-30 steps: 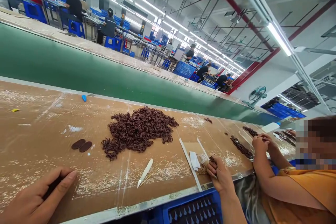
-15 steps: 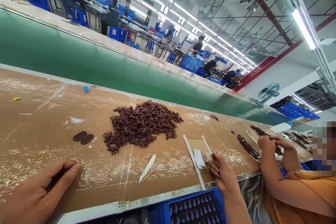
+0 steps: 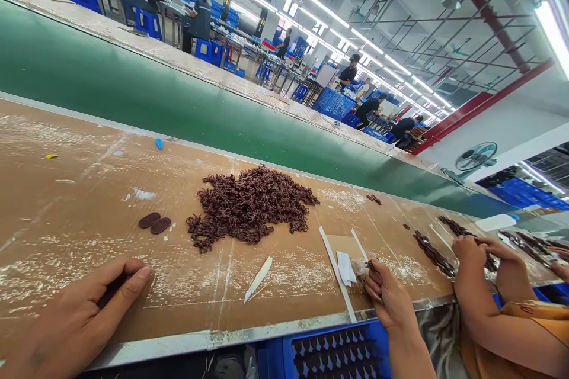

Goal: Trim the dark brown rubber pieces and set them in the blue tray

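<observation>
My left hand (image 3: 84, 308) rests on the cardboard-covered table with its fingers loosely curled, the thumb tip near the index finger; nothing shows in it. Pinched in my right hand (image 3: 391, 299) is a small dark brown piece (image 3: 370, 265), mostly covered by the fingers. Beside that hand lie a crumpled clear plastic bag (image 3: 359, 267) and a folded white paper (image 3: 345, 268). A large heap of dark brown stringy pieces (image 3: 258, 204) sits in mid-table. Two brown oval soles (image 3: 154, 222) lie beyond my left hand. A pale pointed blade-like tool (image 3: 258, 279) lies between my hands.
A blue crate (image 3: 288, 361) holding dark pieces in rows stands below the table edge. At the right, a co-worker's hands (image 3: 478, 249) handle dark strips. A green belt (image 3: 178, 103) runs behind the table. A blue cap-like bit (image 3: 159, 143) lies near the far edge.
The whole view has shifted, so the table things appear further right. Both hands keep nearly the same poses, the right one still pinching the small brown piece.
</observation>
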